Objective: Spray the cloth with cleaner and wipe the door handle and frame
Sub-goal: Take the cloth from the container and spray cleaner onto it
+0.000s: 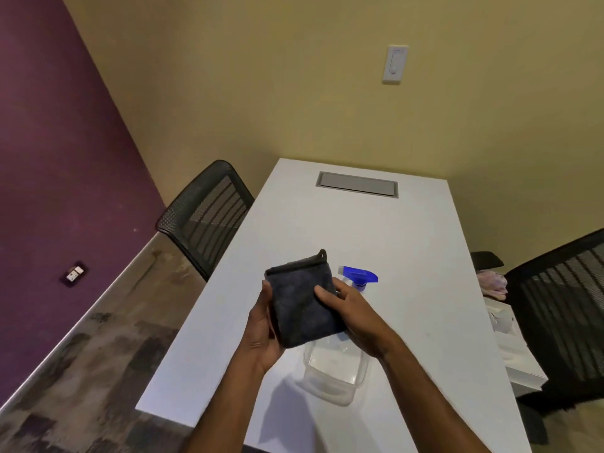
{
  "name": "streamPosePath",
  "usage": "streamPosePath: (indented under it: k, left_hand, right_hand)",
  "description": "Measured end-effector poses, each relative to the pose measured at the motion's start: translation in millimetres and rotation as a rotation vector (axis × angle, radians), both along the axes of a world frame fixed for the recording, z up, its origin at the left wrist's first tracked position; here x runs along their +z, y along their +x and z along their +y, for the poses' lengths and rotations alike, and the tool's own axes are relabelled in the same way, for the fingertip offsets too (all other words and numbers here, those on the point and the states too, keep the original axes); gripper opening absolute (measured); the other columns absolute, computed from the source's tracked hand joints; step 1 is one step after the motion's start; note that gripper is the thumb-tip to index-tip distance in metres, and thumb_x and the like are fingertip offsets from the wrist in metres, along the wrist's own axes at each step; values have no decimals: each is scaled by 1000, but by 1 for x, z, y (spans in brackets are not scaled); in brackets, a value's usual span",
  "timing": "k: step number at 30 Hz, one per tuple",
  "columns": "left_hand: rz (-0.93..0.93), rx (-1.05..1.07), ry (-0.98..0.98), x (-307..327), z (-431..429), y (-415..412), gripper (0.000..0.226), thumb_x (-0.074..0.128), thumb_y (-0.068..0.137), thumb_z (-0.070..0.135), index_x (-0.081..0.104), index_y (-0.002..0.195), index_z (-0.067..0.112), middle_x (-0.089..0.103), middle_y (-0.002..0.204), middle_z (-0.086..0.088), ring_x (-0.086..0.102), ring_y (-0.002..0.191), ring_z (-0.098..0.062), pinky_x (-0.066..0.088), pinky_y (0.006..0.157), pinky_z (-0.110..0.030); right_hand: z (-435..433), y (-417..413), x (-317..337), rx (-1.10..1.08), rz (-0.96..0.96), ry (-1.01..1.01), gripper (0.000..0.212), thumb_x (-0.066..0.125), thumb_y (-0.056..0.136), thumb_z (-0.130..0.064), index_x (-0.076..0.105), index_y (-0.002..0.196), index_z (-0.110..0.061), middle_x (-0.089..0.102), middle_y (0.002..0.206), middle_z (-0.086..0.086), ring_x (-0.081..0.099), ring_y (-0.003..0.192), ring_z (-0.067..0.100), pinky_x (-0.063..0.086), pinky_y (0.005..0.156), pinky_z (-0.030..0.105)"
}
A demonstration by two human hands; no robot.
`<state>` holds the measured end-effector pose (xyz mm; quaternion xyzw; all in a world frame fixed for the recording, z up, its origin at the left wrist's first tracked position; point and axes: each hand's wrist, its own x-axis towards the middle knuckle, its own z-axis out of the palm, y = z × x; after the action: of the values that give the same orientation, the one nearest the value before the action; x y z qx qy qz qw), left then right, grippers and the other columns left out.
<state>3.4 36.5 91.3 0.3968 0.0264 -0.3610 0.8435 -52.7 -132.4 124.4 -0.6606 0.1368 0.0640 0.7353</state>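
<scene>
A folded dark blue-grey cloth (pixel 302 302) with a small hanging loop is held above the white table (pixel 408 256). My left hand (pixel 264 331) cups its left and lower edge. My right hand (pixel 346 308) grips its right edge, thumb on top. Behind the cloth stands a clear spray bottle with a blue trigger head (pixel 358 276), mostly hidden by the cloth and my right hand. No door handle or door frame is in view.
A clear plastic container (pixel 336 371) sits on the table under my hands. A grey cable hatch (pixel 357 184) is set into the far end. Black mesh chairs stand at left (pixel 206 217) and right (pixel 562 308). White boxes (pixel 519 354) lie at the right.
</scene>
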Motion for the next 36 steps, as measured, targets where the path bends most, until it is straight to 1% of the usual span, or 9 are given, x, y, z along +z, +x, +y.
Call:
streamPosePath:
  k: [7,12,14,17,19,24,29,33,36]
  left_hand:
    - [46,141,152,1,1,22,57,78,76,53,79,117,14,79,114,-20,80,96,-37,66,71,-43]
    - [86,188,77,0,7,48,35,71,82,52,88,92,23,81,113,-13,81,92,-30,67,72,-43]
    - [77,205,77,-1,9,58,38,69,84,56,88,92,24,82,111,-12,81,92,-29,67,72,-42]
    - [67,215,88,0,10,69,40,67,85,60,88,93,26,82,110,-12,81,92,-29,66,69,-42]
    - [77,225,96,-2,12,74,42,67,86,60,88,95,25,82,112,-12,81,92,-30,66,69,-42]
    - [63,266,122,-3,18,88,43,72,76,62,88,96,27,82,112,-11,81,92,-30,65,70,-42]
    - [64,277,166,7,22,96,44,73,80,63,86,102,27,81,116,-10,80,97,-31,65,74,-43]
    - [43,287,177,19,23,97,61,80,71,61,80,118,22,80,117,-12,80,97,-31,65,71,-43]
    - [37,283,177,28,23,96,72,82,65,63,77,123,21,80,118,-11,80,99,-31,64,71,-43]
  right_hand:
    - [16,15,-17,-74,-20,-173,47,61,86,-59,59,126,-35,73,112,-7,70,102,10,59,90,33]
    - [-39,-3,-58,-599,135,-348,28,72,82,-46,71,92,-20,75,90,7,71,80,21,55,67,30]
    - [-60,-3,-73,-707,218,-423,42,77,77,-48,66,105,-19,71,107,6,66,90,19,49,73,30]
    - [-84,14,-92,-528,210,-398,83,82,74,-43,41,144,-24,50,142,4,52,126,26,47,97,40]
    - [-93,28,-99,-363,176,-359,92,84,75,-36,33,151,-26,44,148,0,43,136,27,41,106,43]
    - [-95,57,-103,-272,102,-230,61,91,60,-36,69,116,-22,76,105,0,69,104,25,56,77,29]
    - [-79,62,-85,-345,30,-314,39,89,69,-29,73,102,-14,76,86,6,70,87,27,53,57,17]
    - [-61,46,-41,-422,-290,-333,32,85,72,-13,72,98,-24,76,85,-5,71,83,22,57,61,20]
    - [-41,30,6,-328,-533,-354,46,75,80,-6,64,124,-17,76,106,-6,73,94,13,59,76,23]
